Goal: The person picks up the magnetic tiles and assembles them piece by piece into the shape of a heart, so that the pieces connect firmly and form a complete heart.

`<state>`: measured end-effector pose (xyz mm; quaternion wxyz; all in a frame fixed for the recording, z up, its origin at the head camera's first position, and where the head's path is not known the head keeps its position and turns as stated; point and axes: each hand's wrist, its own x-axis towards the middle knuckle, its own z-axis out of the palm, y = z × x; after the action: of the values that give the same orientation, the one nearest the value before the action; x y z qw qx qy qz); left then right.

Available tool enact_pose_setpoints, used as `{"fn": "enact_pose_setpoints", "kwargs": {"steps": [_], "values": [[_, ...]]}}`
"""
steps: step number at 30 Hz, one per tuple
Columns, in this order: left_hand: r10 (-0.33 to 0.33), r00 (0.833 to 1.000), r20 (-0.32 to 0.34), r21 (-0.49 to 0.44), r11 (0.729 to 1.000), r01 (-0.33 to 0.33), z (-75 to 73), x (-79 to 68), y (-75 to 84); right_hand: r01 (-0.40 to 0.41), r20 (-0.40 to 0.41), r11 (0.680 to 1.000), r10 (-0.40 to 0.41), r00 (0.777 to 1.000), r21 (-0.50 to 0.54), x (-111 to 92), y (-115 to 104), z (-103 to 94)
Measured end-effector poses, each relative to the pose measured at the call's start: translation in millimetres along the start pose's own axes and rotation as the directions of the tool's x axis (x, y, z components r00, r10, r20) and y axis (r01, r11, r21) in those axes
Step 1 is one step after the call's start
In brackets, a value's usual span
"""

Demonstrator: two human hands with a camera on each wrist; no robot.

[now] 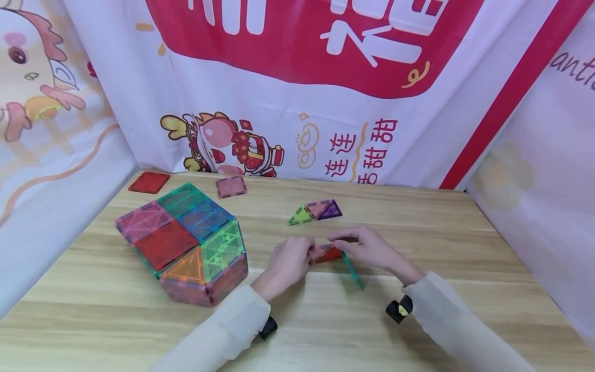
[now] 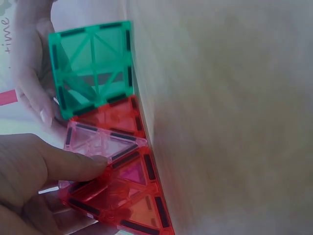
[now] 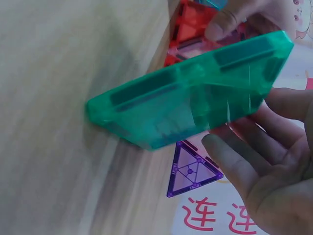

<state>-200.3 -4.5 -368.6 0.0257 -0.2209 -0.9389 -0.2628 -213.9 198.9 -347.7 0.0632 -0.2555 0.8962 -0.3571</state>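
Observation:
My left hand (image 1: 290, 261) pinches a row of see-through magnetic tiles standing on the table. In the left wrist view, its thumb presses a pink triangle tile (image 2: 100, 142) and a red triangle tile (image 2: 146, 166), with more red behind. A green square tile (image 2: 93, 68) joins the far end of this row and stands on edge, angled toward me in the head view. Beside that green tile is my right hand (image 1: 367, 248). Its loosely extended fingers (image 3: 230, 161) lie along the tile's far edge; whether they bear on it is hard to tell.
To the left stands a many-coloured block of magnetic tiles (image 1: 169, 245). Behind it lie a red square tile (image 1: 149, 182) and a pink square tile (image 1: 231, 186). Beyond my hands are flat joined triangles, including a purple triangle tile (image 1: 331, 210). Printed cloth (image 1: 288, 103) hangs along the table's back.

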Motion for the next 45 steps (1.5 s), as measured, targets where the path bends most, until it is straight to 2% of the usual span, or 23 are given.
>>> {"fn": "enact_pose_setpoints", "kwargs": {"steps": [6, 12, 15, 18, 22, 24, 28, 31, 34, 39, 42, 45], "values": [[0.002, 1.0, 0.028, -0.026, 1.0, -0.002, 3.0, 10.3, -1.0, -0.083, -0.037, 0.996, 0.084, 0.996, 0.024, -3.1, 6.6, 4.9], [-0.011, 0.999, 0.047, -0.021, 1.0, 0.012, -1.7, 13.5, 1.1, -0.115, -0.058, 0.993, 0.117, 0.991, 0.037, -3.7, 6.0, 5.9], [0.01, 0.999, 0.042, 0.004, 1.0, -0.01, -13.9, 13.9, 3.3, -0.108, -0.063, 0.994, 0.11, 0.992, 0.034, -2.4, 7.9, 4.5], [-0.002, 0.998, 0.066, -0.01, 1.0, 0.003, -34.3, 17.7, 6.5, -0.107, -0.074, 0.994, 0.109, 0.991, 0.032, -2.2, 10.6, 1.2], [-0.083, 0.991, 0.107, -0.037, 0.995, 0.088, -68.0, 27.7, 5.8, -0.132, -0.084, 0.99, 0.135, 0.987, 0.04, -4.0, 12.2, -1.6], [-0.11, 0.988, 0.112, -0.024, 0.993, 0.114, -84.8, 36.0, -0.4, -0.142, -0.081, 0.989, 0.145, 0.986, 0.045, -5.2, 13.2, -1.6], [-0.123, 0.986, 0.11, 0.008, 0.992, 0.123, -115.4, 59.2, -21.2, -0.143, -0.083, 0.989, 0.146, 0.986, 0.039, -6.5, 15.4, 0.7], [-0.134, 0.986, 0.103, 0.023, 0.991, 0.132, -131.2, 79.5, -40.0, -0.118, -0.095, 0.993, 0.12, 0.988, 0.028, -7.0, 16.0, 2.0], [-0.152, 0.984, 0.09, 0.049, 0.988, 0.148, -140.4, 99.0, -57.3, -0.095, -0.105, 0.995, 0.097, 0.99, 0.023, -7.2, 15.1, 2.5], [-0.213, 0.977, 0.014, 0.055, 0.976, 0.212, -142.9, 127.4, -81.0, -0.058, -0.087, 0.998, 0.06, 0.994, 0.023, -7.0, 14.0, 4.2], [-0.275, 0.961, -0.028, 0.039, 0.961, 0.275, -135.4, 141.8, -91.3, -0.036, -0.072, 0.999, 0.039, 0.997, 0.04, -6.6, 13.7, 6.0], [-0.316, 0.948, -0.024, 0.045, 0.947, 0.317, -123.9, 152.2, -99.3, -0.041, -0.06, 0.997, 0.045, 0.997, 0.064, -5.5, 11.3, 7.6]]}}
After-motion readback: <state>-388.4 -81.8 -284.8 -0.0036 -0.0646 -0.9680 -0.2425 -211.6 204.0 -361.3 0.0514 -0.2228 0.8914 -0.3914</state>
